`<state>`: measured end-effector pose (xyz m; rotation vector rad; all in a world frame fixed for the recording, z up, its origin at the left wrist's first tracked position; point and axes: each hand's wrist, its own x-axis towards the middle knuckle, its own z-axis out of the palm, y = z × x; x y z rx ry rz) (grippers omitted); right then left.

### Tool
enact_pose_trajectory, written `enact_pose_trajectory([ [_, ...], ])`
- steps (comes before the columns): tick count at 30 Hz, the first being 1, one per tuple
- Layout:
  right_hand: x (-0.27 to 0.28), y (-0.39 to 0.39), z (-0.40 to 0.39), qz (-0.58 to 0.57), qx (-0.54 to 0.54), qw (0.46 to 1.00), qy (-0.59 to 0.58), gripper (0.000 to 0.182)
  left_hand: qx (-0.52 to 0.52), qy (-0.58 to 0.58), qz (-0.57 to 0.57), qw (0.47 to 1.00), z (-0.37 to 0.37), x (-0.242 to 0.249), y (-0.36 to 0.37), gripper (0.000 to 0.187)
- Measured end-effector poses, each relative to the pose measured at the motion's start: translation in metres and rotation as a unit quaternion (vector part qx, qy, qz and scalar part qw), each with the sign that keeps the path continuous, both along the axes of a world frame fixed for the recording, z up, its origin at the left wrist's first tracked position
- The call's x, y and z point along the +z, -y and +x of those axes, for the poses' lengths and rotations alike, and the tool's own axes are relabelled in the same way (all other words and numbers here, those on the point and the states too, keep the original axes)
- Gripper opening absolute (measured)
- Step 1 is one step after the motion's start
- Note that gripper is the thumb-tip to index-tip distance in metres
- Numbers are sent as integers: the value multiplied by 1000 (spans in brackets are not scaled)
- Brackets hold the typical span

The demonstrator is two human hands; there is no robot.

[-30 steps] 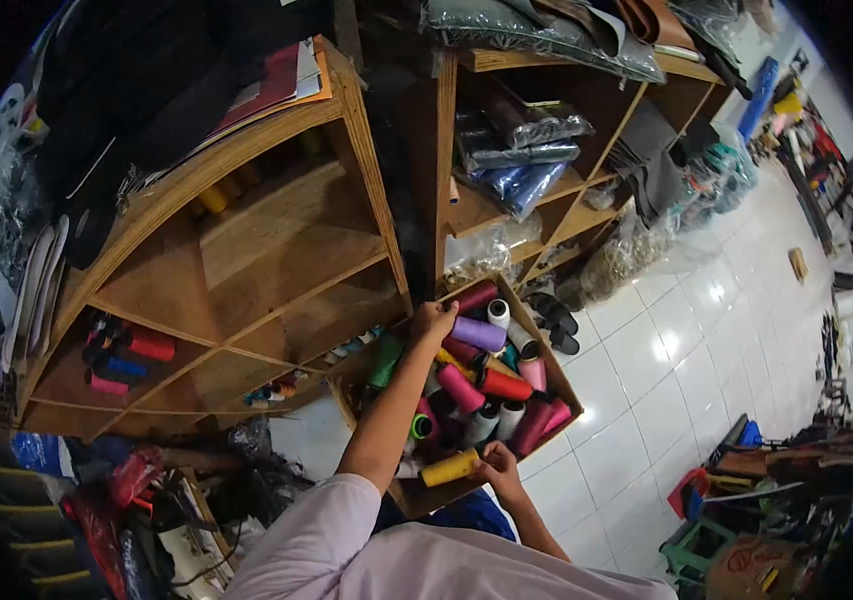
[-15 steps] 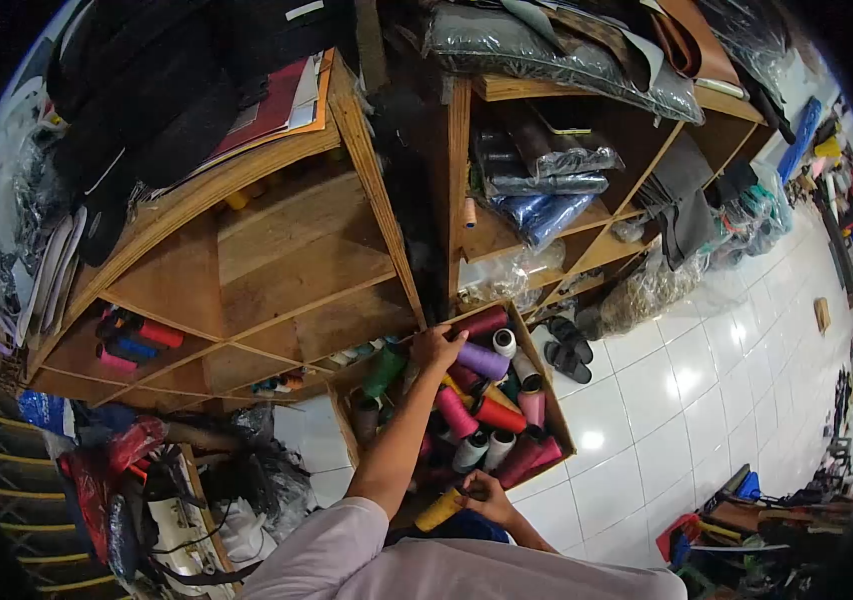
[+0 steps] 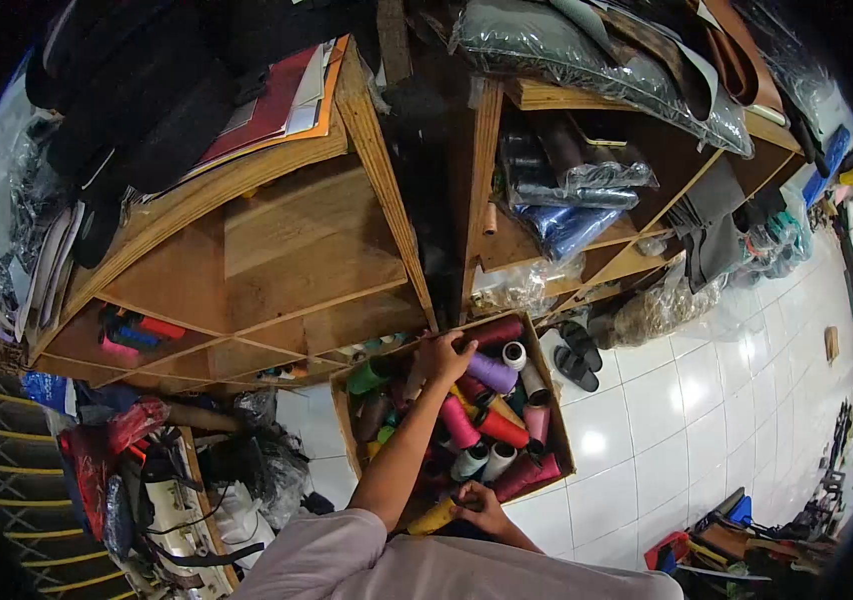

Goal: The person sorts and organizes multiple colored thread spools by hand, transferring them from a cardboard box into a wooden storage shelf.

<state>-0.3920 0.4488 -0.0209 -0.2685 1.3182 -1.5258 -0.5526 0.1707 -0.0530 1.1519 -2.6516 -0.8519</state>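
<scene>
A cardboard box (image 3: 565, 440) in front of me is filled with thread cones in many colours. My left hand (image 3: 445, 360) reaches to the box's far side, its thumb beside a purple thread cone (image 3: 492, 373); its other fingers are mostly hidden among the cones. Close to my body, my right hand (image 3: 485, 508) is closed on a yellow thread cone (image 3: 433, 517) at the box's near edge. Around the middle lie a red thread cone (image 3: 503, 429) and a pink one (image 3: 460, 422). A green thread cone (image 3: 368, 375) rests at the left side.
Behind the box stand two wooden shelf units, the left shelf (image 3: 297, 235) holding several thread cones (image 3: 142, 330) and the right one wrapped rolls (image 3: 572, 200). Black sandals (image 3: 577, 356) lie on the white tiled floor (image 3: 647, 430). Bags and clutter (image 3: 137, 470) crowd the left.
My right hand has shifted slightly left with the yellow cone, which is now lower and more tilted. My left hand stays at the box's far side. The view has moved a little.
</scene>
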Motion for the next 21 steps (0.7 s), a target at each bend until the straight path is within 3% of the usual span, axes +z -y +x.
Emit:
enact_pose_trajectory([
  [5, -11, -2, 3, 5, -2, 1000, 20, 34, 2, -8, 81, 997, 2, 24, 0, 45],
  [8, -15, -1, 6, -8, -9, 999, -35, 34, -22, -79, 114, 990, 4, 27, 2, 47],
  [11, -16, -4, 6, 1, -7, 1000, 19, 33, -19, -111, 163, 980, 6, 35, 0, 54],
  [14, -9, -2, 2, 11, 2, 1000, 24, 32, -30, -176, 206, 962, 8, 37, -5, 47],
  [16, 2, 1, -1, 6, 2, 1000, 2, 31, -14, -294, 249, 923, 9, 47, -10, 43],
  [21, -20, -6, 0, -15, -5, 999, 38, 29, -8, -396, 211, 894, 51, 83, -13, 38],
])
